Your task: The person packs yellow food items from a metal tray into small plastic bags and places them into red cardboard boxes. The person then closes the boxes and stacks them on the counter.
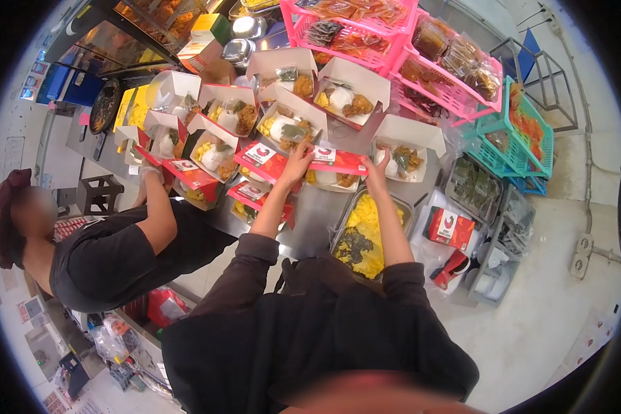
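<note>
Both my hands are at a red-and-white cardboard meal box (336,159) whose printed lid is tipped over its food. My left hand (299,163) grips the lid's left end. My right hand (376,173) holds its right end. Rice and fried chicken show under the lid's front edge. To the left, another box with a red lid (261,158) passes partly behind my left wrist. An open meal box (403,155) with rice and chicken stands just right of my right hand. Beyond my left hand sits an open box (290,127) with rice, yellow food and chicken.
A metal tray of yellow food (370,233) lies at the steel table's (310,227) near edge. Pink baskets (445,77) and a turquoise basket (522,129) hold packets at the back right. A closed box (449,227) stands right. A co-worker (114,253) handles boxes at left.
</note>
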